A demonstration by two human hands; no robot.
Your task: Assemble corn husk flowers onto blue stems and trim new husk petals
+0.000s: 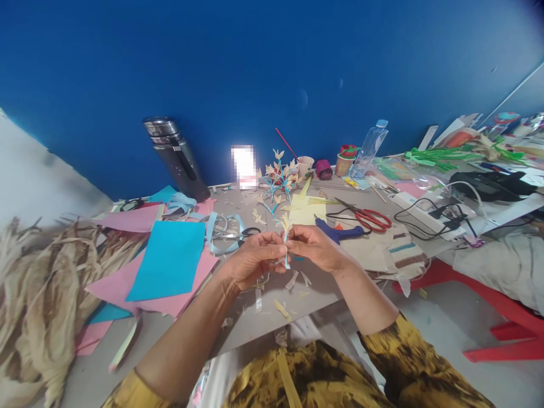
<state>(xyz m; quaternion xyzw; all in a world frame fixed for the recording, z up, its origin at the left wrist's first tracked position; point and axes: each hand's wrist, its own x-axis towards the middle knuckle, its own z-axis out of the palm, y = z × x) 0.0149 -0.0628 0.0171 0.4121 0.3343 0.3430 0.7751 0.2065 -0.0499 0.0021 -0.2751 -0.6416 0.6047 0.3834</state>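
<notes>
Between my hands stands a small craft flower (286,224) with pale yellow petals and a light blue wrapped stem. My left hand (258,255) pinches the stem from the left. From the right, my right hand (317,245) closes its fingertips on the same stem, just below the petals. Behind it rises a branch of similar pale flowers (278,181) with blue stems. Scissors with black handles (249,232) and a loop of light blue ribbon (212,241) lie left of my hands. A blue glue gun (340,231) and red-handled scissors (374,220) lie to the right.
Blue sheets (168,260) and pink sheets (110,283) cover the table's left, beside dried husks (46,317). A dark thermos (178,161), paper cup (305,165) and plastic bottle (372,147) stand along the blue wall. A power strip (425,212) with cables lies right. Scraps litter the front.
</notes>
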